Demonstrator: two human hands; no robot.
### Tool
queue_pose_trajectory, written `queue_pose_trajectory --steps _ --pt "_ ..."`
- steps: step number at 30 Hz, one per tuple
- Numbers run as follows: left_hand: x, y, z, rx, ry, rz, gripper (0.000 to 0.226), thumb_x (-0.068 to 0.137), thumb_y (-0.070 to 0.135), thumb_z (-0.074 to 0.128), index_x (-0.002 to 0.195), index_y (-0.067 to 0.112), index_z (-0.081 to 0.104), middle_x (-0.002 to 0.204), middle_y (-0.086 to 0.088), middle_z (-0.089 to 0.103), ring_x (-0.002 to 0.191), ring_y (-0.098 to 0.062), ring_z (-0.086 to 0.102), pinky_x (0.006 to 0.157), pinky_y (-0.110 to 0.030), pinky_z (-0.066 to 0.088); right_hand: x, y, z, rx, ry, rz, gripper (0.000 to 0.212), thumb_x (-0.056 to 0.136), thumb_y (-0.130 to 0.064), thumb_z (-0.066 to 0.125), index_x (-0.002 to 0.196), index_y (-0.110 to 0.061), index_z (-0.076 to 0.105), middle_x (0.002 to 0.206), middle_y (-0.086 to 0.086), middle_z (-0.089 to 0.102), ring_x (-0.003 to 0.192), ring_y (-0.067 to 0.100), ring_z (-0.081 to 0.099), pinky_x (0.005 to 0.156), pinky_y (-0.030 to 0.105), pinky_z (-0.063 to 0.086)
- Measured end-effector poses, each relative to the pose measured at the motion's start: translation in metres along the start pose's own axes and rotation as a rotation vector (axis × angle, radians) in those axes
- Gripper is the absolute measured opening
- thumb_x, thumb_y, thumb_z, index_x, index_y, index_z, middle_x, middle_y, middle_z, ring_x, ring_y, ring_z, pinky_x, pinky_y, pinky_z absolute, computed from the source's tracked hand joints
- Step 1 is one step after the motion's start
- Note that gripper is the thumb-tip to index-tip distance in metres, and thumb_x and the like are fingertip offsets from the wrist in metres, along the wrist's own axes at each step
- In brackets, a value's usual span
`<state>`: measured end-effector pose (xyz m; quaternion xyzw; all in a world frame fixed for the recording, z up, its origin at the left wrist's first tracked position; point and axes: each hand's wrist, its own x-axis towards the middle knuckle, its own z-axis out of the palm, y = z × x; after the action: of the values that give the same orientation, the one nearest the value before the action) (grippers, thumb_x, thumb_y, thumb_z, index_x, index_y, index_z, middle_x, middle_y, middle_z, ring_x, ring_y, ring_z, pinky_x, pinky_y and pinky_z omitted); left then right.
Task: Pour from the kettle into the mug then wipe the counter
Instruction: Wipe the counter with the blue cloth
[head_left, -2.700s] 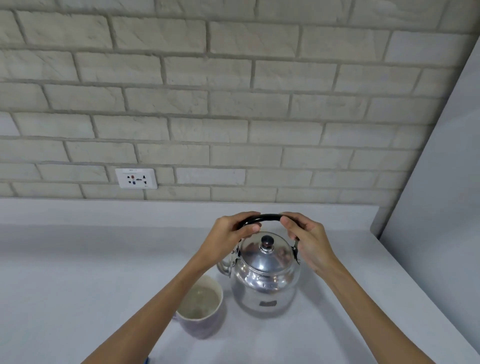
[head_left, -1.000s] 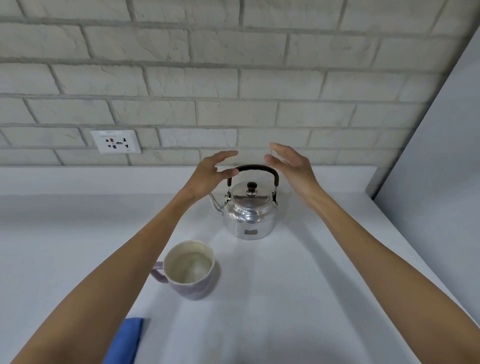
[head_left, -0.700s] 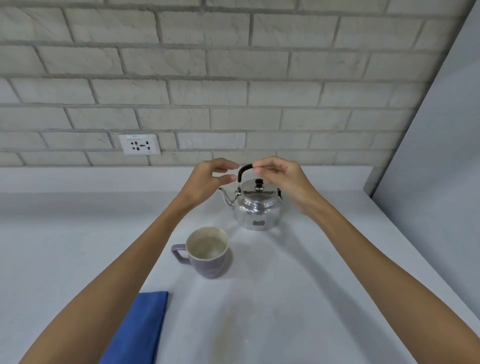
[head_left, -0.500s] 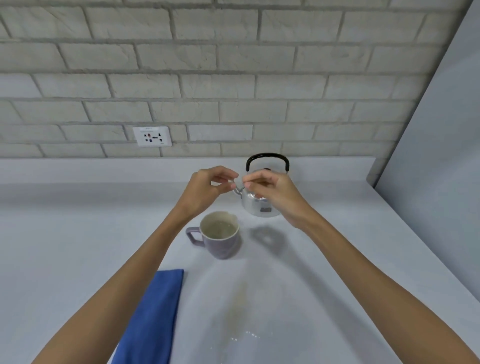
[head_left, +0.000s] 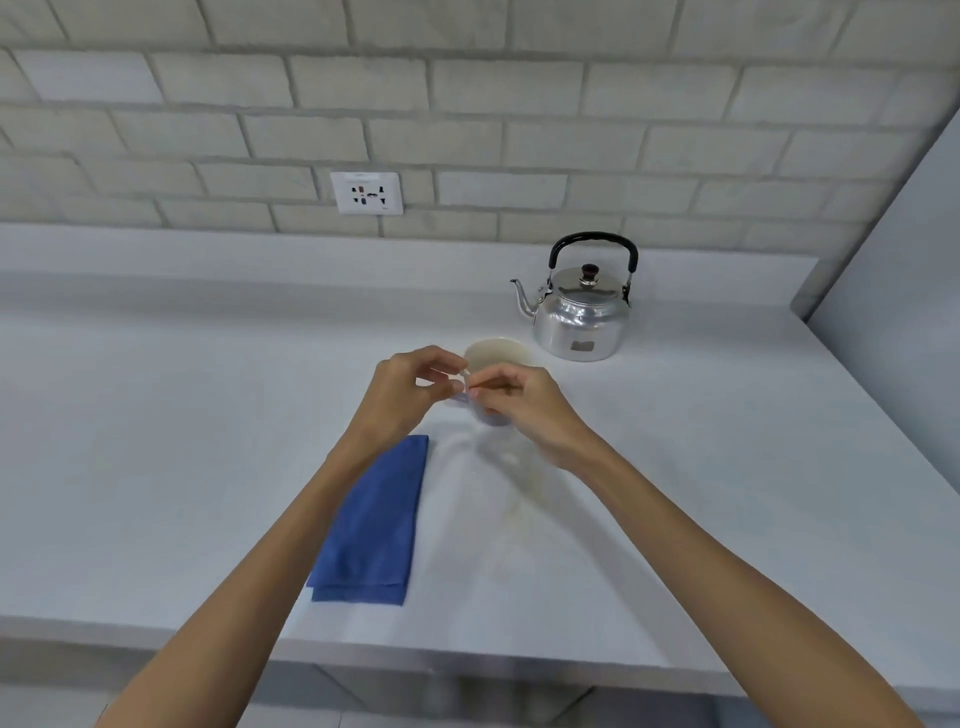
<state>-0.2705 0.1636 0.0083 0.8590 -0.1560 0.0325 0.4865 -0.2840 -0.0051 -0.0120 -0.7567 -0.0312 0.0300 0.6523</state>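
Behind both loosely curled, empty hands, left (head_left: 402, 397) and right (head_left: 519, 402), sits the mug (head_left: 496, 356), kettle (head_left: 581, 317) beyond.

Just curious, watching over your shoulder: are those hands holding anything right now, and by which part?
Nothing is clearly held. Both hands, left and right, hover in front of the mug; whether any finger touches it cannot be told.
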Motion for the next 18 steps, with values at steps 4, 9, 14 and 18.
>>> queue_pose_trajectory --steps 4,9,14,18 --pt "-0.027 -0.022 -0.006 0.039 0.041 -0.119 0.019 0.083 0.01 0.07 0.102 0.014 0.069 0.102 0.001 0.07 0.085 -0.009 0.064 0.067 -0.004 0.045 -0.005 0.013 0.025 -0.04 -0.064 0.042 0.018 0.087 0.0 0.065 0.105 0.001 0.067 0.097 0.009 0.066 0.089 0.017 0.062 0.086 0.024 0.05" --pt "-0.06 -0.058 -0.007 0.234 0.023 -0.377 0.037 0.083 0.011 0.068 0.119 0.012 0.059 0.126 -0.012 0.057 0.111 -0.027 0.053 0.088 -0.029 0.041 0.004 0.033 0.054 -0.28 -0.092 0.083 0.024 0.087 -0.007 0.065 0.111 -0.003 0.065 0.11 0.012 0.066 0.109 0.026 0.061 0.086 0.024 0.045" --pt "-0.086 -0.079 -0.009 0.396 -0.067 -0.693 0.073 0.079 0.025 0.074 0.139 0.015 0.034 0.14 -0.018 0.037 0.126 -0.04 0.035 0.096 -0.046 0.039 0.017 0.049 0.078 -0.45 -0.154 0.114 0.034 0.088 -0.016 0.064 0.118 -0.002 0.056 0.121 0.013 0.061 0.11 0.025 0.057 0.086 0.028 0.043" --pt "-0.093 -0.084 -0.011 0.358 -0.074 -0.754 0.073 0.076 0.025 0.077 0.133 0.004 0.034 0.135 -0.02 0.039 0.115 -0.039 0.047 0.088 -0.044 0.044 0.027 0.054 0.094 -0.565 -0.177 0.169 0.034 0.088 -0.024 0.064 0.111 -0.002 0.052 0.111 0.013 0.056 0.104 0.027 0.05 0.085 0.033 0.044"
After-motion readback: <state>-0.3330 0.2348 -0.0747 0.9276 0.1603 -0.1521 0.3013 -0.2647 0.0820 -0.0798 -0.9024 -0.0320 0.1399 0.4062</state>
